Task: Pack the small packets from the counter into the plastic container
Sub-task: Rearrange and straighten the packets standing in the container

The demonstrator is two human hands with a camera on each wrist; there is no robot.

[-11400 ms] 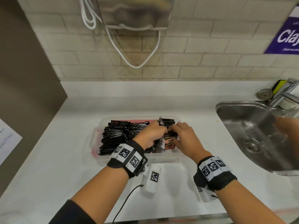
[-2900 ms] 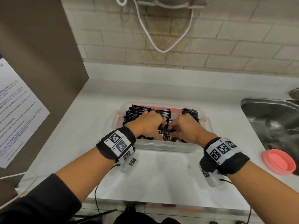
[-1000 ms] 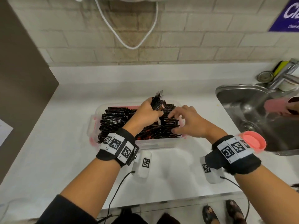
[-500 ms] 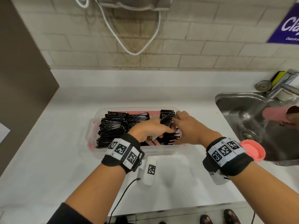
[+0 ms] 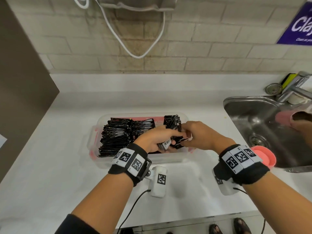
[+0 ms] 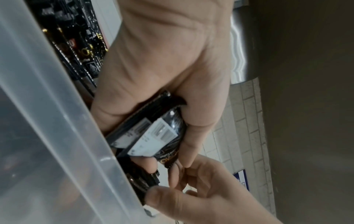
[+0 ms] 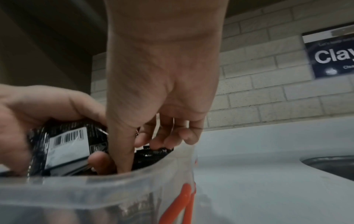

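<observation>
Packets (image 5: pixel 164 144) lifted a second ago now sit low in left grip (image 5: pixel 156 140), clasped inside container (image 5: pixel 184 118); right grip (image 5: pixel 197 136) pinches rows at 12 o'clock; packing nearly complete.

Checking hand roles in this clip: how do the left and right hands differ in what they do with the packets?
The left hand grips a small bundle of packets, barcode labels showing; the right hand holds no bundle, its fingertips picking at packets by the bundle's end. The left hand is curled round its load; the right hand's fingers point down. Both work over the plastic container.
</observation>
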